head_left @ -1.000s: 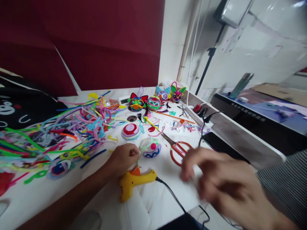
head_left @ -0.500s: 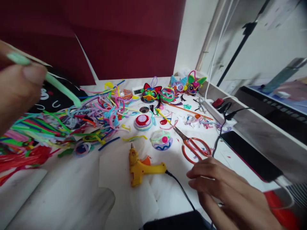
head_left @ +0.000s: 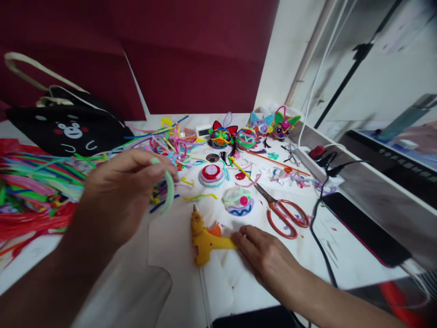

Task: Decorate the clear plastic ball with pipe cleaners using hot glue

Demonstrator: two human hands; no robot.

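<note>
My left hand (head_left: 126, 193) is raised at the left, thumb and fingers pinched on a short, curved, pale green pipe cleaner (head_left: 169, 193). My right hand (head_left: 264, 253) has its fingers closed around the handle end of the yellow hot glue gun (head_left: 205, 243), which lies on white paper, its nozzle pointing away from me. A pale translucent stick (head_left: 205, 291) extends from the gun's near side. Just beyond the gun sits a clear dome (head_left: 238, 201) decorated with green, purple and blue strips and a red dot. Behind it is another round piece (head_left: 210, 175) with a red and lilac top.
Orange-handled scissors (head_left: 287, 216) lie right of the dome. Colourful pipe cleaners (head_left: 44, 177) are heaped at left before a black bag (head_left: 71, 132). Several finished ornaments (head_left: 221, 135) stand at the back. A phone (head_left: 365, 228) and power strip (head_left: 316, 159) line the right side.
My left hand has come down and to the right with the green pipe cleaner. My right hand has moved left onto the glue gun's handle. The view has shifted slightly.
</note>
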